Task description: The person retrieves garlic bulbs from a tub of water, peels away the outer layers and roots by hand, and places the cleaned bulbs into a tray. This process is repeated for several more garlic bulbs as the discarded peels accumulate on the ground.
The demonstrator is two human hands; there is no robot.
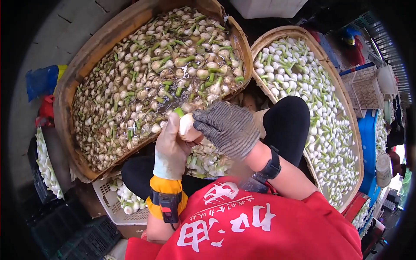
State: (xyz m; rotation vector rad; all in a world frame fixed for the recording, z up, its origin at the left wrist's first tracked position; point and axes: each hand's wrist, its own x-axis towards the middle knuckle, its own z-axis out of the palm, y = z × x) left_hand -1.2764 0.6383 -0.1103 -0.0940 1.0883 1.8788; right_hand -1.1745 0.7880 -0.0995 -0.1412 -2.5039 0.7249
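Grips [227,130] on bulb [186,126], right tub [286,30] (knee [289,119] overlapping)

Matt red cloth shirt [247,225], ribbed grey knit glove [229,130], glossy wet bulbs [147,73]

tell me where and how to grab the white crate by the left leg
Probably hook fingers over the white crate's outer rim, coming from the person's left. That side is exposed, with an edge to curl around, while the black-clad left leg overlaps the inner side.
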